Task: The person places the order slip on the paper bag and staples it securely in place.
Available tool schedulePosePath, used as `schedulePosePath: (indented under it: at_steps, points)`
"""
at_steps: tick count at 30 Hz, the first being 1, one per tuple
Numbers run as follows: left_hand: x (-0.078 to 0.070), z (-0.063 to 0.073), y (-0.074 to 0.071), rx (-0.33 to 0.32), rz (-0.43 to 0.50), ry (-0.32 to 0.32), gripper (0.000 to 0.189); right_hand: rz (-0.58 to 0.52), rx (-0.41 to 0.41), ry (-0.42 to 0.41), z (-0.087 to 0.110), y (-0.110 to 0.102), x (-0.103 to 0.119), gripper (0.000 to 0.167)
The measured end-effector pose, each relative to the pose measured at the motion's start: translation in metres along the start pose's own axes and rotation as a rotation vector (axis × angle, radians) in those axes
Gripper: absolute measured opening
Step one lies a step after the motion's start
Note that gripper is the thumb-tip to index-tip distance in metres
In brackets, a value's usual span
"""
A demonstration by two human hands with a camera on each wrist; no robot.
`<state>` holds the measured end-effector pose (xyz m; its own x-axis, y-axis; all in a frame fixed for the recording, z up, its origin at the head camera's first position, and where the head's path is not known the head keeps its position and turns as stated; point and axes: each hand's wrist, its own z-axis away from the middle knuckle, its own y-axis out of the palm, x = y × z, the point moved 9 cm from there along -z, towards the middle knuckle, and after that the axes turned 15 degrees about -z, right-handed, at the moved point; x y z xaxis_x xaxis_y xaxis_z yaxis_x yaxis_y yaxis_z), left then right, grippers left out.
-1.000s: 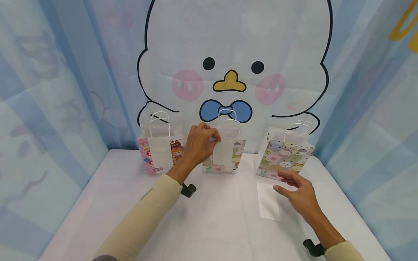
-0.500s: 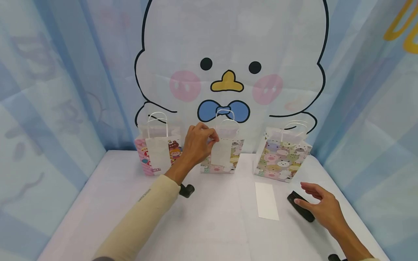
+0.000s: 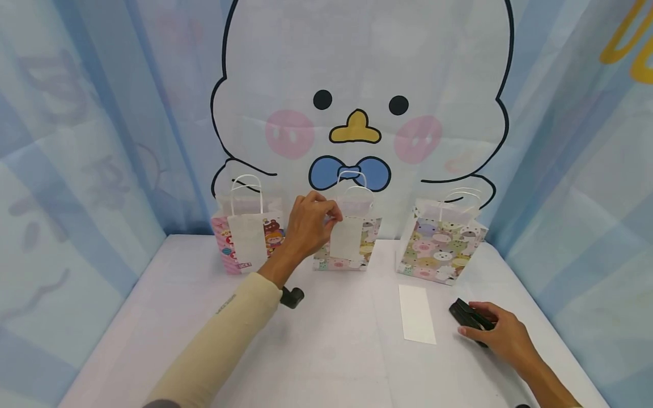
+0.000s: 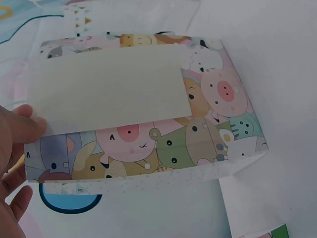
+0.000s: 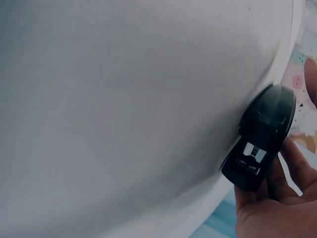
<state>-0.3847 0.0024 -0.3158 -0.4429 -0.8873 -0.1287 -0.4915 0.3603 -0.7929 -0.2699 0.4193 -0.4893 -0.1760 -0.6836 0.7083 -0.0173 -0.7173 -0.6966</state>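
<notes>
My left hand (image 3: pixel 312 224) pinches the top of a white card (image 3: pixel 344 239) against the front of the middle paper bag (image 3: pixel 370 238), which has cartoon animals on it. In the left wrist view the thumb lies on the end of the card, with fingers beyond the bag's edge. At the right of the table, my right hand (image 3: pixel 512 343) holds a black stapler (image 3: pixel 470 318). The right wrist view shows the stapler's end, with fingers along its side. A second white card (image 3: pixel 416 314) lies flat on the table, left of the stapler.
A pink paper bag (image 3: pixel 224 241) with a white card on its front stands at the left. Another animal-print bag (image 3: pixel 441 249) stands at the right, behind the loose card. A curtain with a cartoon chick (image 3: pixel 357 68) hangs behind the white table (image 3: pixel 347 340).
My right hand has moved right and towards me from beside the loose card, uncovering the stapler, and now grips it. My left hand stays at the middle bag with the card.
</notes>
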Motion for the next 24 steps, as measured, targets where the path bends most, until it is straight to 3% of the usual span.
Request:
schedulePosePath:
  at_steps: [18, 24]
  points:
    - [0.0, 0.0, 0.0, -0.005, -0.02, 0.005, 0.004, 0.161, -0.026, 0.007, -0.009, 0.007, 0.006, 0.102]
    - [0.001, 0.0, 0.0, -0.011, -0.021, 0.012, 0.004, 0.132, -0.067, -0.065, -0.004, 0.005, 0.025, 0.101]
